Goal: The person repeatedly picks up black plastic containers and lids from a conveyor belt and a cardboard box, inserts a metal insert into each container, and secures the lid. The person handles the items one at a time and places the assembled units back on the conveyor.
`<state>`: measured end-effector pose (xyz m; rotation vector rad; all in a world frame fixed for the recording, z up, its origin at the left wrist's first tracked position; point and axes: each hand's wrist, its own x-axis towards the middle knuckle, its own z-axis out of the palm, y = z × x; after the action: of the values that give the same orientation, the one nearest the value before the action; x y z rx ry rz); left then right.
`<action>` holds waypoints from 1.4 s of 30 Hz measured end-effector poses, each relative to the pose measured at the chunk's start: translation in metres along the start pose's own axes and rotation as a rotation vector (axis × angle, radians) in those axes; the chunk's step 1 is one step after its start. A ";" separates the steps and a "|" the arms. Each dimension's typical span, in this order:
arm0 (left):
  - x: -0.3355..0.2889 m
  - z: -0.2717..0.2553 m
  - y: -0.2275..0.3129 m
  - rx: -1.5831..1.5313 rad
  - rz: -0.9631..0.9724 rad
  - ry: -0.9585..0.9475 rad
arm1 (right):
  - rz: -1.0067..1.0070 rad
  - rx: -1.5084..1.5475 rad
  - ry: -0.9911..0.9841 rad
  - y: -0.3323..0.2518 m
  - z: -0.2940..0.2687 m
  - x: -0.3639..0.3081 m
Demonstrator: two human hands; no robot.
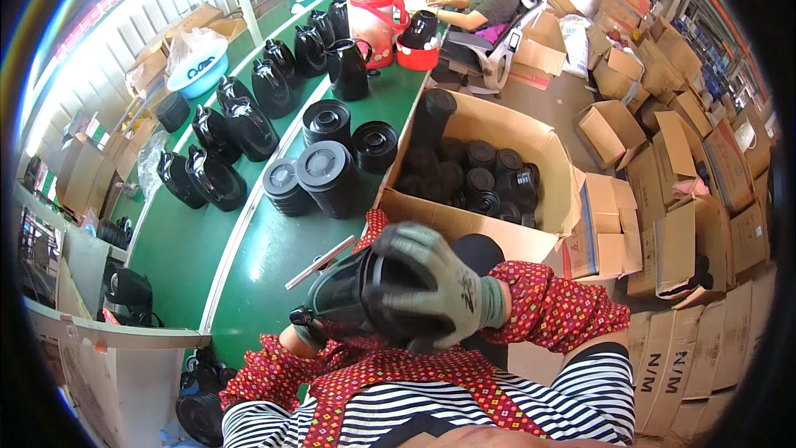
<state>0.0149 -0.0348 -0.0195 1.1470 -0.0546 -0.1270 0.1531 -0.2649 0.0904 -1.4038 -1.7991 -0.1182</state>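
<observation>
Ahead-left of my right grip (pixel 438 280), which clasps a black vessel (pixel 338 289), stacked black discs (pixel 326 168) stand on the green worktop (pixel 264 270).

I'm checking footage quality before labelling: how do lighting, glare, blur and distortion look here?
Head view: the upper-left wall is washed out by brightness; head view: highlights glare on the glossy black jugs, with a pale sheen on the green table; head view: the gloved right hand is well lit; head view: the seated co-worker's face is blurred; head view: straight edges bow toward the dark rim.

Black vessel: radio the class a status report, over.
Right hand gripping black vessel. Left hand mostly hidden behind it. Nothing seen blocking the hands; cardboard box just beyond.
</observation>
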 end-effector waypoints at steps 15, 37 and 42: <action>-0.019 -0.064 0.002 0.780 0.402 0.265 | 0.261 0.276 0.288 0.011 0.027 -0.028; -0.017 -0.004 0.074 0.926 0.431 0.480 | 0.776 1.211 0.663 0.016 0.063 -0.058; -0.018 0.010 0.096 1.283 0.610 0.468 | 0.823 1.220 0.694 0.012 0.054 -0.036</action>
<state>0.0030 -0.0026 0.0727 2.3438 -0.0691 0.8380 0.1351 -0.2587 0.0274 -0.8624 -0.3898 0.7162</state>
